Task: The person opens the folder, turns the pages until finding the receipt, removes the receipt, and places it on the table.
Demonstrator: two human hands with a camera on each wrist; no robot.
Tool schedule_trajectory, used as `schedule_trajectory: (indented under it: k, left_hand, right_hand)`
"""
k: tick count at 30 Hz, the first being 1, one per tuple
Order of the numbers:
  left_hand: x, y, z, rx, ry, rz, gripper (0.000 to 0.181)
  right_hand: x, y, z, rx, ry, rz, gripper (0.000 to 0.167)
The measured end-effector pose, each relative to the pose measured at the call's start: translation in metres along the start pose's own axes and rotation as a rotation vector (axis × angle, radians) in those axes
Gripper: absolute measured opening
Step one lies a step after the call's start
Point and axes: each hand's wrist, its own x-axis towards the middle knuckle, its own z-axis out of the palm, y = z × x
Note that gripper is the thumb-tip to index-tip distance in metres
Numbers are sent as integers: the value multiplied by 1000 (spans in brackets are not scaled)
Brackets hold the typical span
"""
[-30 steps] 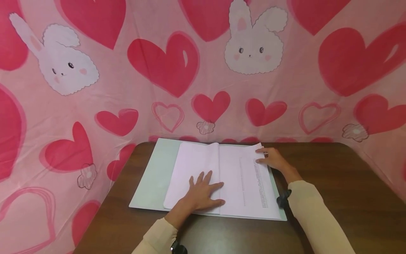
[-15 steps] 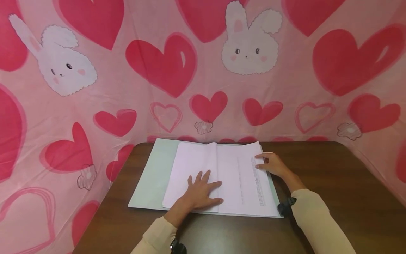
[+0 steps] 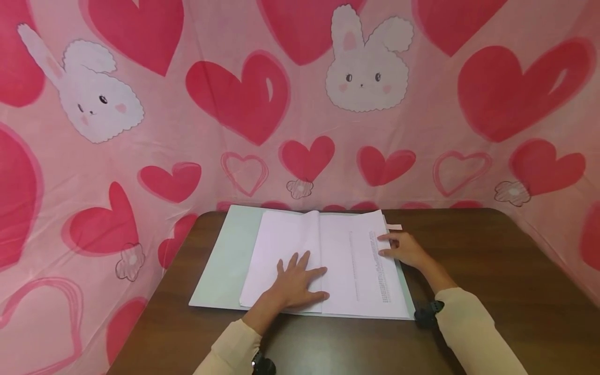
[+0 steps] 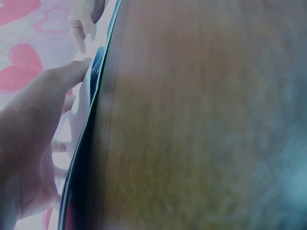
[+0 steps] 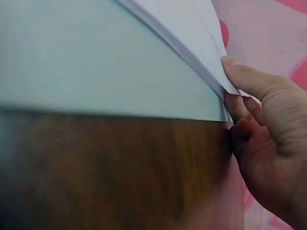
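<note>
A pale green folder (image 3: 225, 260) lies spread on the table with white pages inside; the right page (image 3: 339, 260) carries columns of small print. My left hand (image 3: 295, 284) rests with fingers spread on the left page (image 3: 281, 234), its thumb over the centre fold. At the right edge of the pages, my right hand (image 3: 405, 250) holds the page edge. In the right wrist view the thumb of that hand (image 5: 273, 129) lies on the white sheets (image 5: 196, 43), with fingers beneath them. A small pale tab (image 3: 395, 227) sticks out past the folder's upper right edge.
The dark wooden table (image 3: 492, 260) extends right of the folder and in front of it. Behind stands a pink cloth (image 3: 211, 135) printed with red hearts and white rabbits. A dark device sits on each wrist.
My right hand has slid down along the page edge, uncovering the pale tab. The raised upper right page corner lies lower. My left hand has stayed in place on the page.
</note>
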Motion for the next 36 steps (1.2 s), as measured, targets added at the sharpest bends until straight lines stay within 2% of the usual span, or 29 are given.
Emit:
schedule_trajectory:
  k: [12, 17, 23, 30, 36]
  left_hand:
    - [-1, -1, 1, -16, 17, 14, 73]
    - [-1, -1, 0, -14, 14, 15, 73]
    - [-1, -1, 1, -27, 9, 18, 73]
    - [-2, 0, 2, -32, 1, 15, 74]
    - [-1, -1, -1, -36, 2, 12, 74]
  right_hand:
    - [-16, -5, -1, 33, -47, 16, 49]
    - [-20, -5, -2, 73, -71, -17, 44]
    - [-23, -1, -3, 219, -96, -48, 39]
    - [-28, -5, -8, 358, -87, 48, 48]
    - [-23, -17, -11, 489, -74, 53, 50]
